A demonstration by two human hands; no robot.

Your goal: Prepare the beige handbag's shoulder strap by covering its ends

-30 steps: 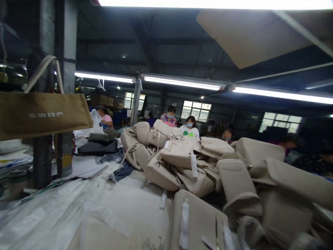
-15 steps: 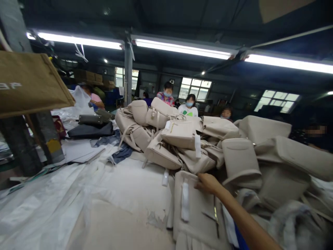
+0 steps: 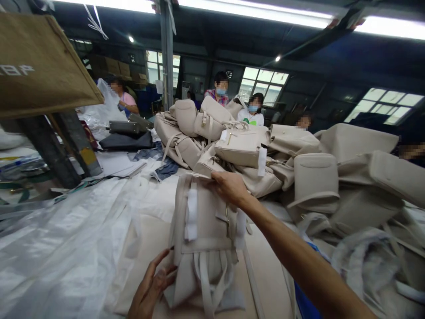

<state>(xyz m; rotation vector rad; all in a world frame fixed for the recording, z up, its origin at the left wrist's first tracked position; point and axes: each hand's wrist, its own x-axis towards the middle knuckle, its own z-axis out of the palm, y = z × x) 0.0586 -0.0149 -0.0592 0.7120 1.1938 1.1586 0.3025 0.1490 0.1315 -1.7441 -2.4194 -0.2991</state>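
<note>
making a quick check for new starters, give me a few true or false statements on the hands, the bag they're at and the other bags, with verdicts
1. The right hand grips the beige bag at its far end. True.
2. The left hand is raised well away from the beige bag. False: it is at the bag's near left side.
3. The straps at the beige bag's near end point away from the person. False: they trail toward the person.
4. A heap of beige bags lies beyond the hands. True.
5. The dark bags sit to the right of the heap. False: they lie to its left.
</note>
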